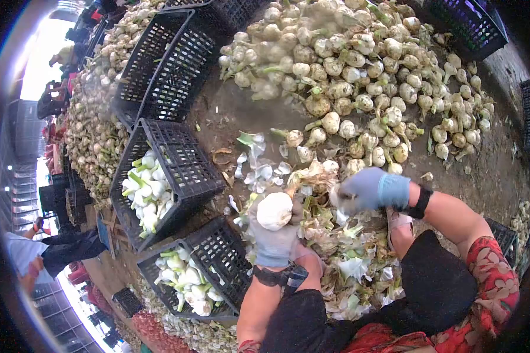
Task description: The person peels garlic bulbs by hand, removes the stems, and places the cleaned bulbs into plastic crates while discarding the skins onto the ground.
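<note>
Left hand [272,240] cupped round white garlic bulb [274,210], upper face left exposed. Right hand [368,189] apart, to bulb's right, half curled; cannot tell whether it pinches anything. Step looks like skin-stripping: hold bulb snug without crushing, pull loose layers outward, let them fall on skin heap [353,268]. Unpeeled pile [359,73] ahead; black crate [221,256] to left.
</note>
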`<state>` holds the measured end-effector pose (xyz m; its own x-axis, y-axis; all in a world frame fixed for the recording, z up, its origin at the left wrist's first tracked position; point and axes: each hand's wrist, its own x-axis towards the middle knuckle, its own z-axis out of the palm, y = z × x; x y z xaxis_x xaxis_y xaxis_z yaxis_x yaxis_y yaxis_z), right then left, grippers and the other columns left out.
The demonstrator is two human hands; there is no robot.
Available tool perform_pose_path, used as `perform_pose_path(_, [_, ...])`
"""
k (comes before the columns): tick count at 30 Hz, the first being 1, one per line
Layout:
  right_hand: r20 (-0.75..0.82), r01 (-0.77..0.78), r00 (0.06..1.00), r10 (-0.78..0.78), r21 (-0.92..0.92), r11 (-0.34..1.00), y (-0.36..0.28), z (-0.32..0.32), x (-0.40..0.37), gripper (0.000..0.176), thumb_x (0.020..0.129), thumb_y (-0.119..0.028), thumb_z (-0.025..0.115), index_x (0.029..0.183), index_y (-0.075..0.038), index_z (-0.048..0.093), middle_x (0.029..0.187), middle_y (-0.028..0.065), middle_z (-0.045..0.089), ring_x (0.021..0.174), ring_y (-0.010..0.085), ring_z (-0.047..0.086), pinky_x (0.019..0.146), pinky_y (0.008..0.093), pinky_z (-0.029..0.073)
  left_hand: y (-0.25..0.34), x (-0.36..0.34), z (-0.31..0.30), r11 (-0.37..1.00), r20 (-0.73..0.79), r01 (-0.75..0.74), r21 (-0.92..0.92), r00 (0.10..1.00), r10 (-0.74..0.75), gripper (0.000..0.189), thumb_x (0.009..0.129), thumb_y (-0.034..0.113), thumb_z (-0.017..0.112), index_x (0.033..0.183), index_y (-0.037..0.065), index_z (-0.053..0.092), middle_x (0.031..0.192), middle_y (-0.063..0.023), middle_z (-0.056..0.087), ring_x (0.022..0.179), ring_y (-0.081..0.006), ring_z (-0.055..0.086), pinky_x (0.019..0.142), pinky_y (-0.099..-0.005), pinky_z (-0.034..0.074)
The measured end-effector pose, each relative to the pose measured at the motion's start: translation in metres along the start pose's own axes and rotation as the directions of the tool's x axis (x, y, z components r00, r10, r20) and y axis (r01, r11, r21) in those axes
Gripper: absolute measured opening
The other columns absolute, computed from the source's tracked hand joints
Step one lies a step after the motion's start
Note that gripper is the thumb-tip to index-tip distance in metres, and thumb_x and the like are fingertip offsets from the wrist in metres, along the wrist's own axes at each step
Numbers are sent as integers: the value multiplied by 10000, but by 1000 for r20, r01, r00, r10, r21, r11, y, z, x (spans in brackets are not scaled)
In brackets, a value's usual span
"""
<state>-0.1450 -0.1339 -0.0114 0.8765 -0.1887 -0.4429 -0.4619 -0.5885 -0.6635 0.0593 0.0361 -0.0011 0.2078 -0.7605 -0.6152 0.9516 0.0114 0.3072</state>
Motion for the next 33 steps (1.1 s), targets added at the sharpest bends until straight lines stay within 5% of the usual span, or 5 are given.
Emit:
perform_pose_path(7, [-610, 371, 777, -152, 250, 894, -40, 24, 42, 398, 772, -219, 611, 1155, -117, 576, 920, 153, 660, 809, 362, 653, 700, 439, 533, -5, -9, 25, 994, -136, 72, 87, 989, -60, 400, 851, 402, 547, 996, 37, 621, 890, -145, 653, 730, -285, 629, 540, -345, 508])
perform_pose_path(16, [680, 313, 649, -343, 173, 934, -64, 105, -37, 213, 785, -220, 562, 935, -84, 628, 805, 150, 655, 764, 371, 639, 646, 462, 496, 31, -25, 3, -197, 213, -149, 969, 908, 362, 249, 924, 124, 440, 1038, -32, 597, 957, -133, 653, 846, -237, 636, 742, -319, 502])
perform_pose_path(22, [635, 452, 675, -374, 44, 891, -69, 97, -47, 150, 750, -187, 612, 843, -91, 680, 796, 130, 666, 773, 344, 655, 649, 463, 505, 60, -22, -53, -434, 304, -25, 901, 750, 588, 218, 887, 65, 514, 1084, 7, 589, 1097, -156, 617, 965, -224, 610, 830, -322, 492])
perform_pose_path(25, [697, 452, 630, -343, 30, 891, -40, 140, -59, 118, 768, -164, 598, 839, -102, 668, 777, 118, 675, 776, 338, 669, 618, 454, 516, 76, -32, -17, 277, 0, -316, 907, 659, 752, 364, 960, 186, 333, 1116, -42, 570, 1079, -152, 604, 967, -235, 595, 856, -343, 495])
perform_pose_path(33, [-32, -226, 974, 225, -205, 952, -7, -9, -30, 266, 763, -157, 589, 1021, -97, 616, 777, 121, 657, 704, 337, 662, 567, 448, 508, 91, -76, 1, -66, 110, -173, 983, 258, 960, 427, 965, 314, 438, 1120, -48, 603, 994, -153, 658, 894, -240, 650, 723, -317, 553])
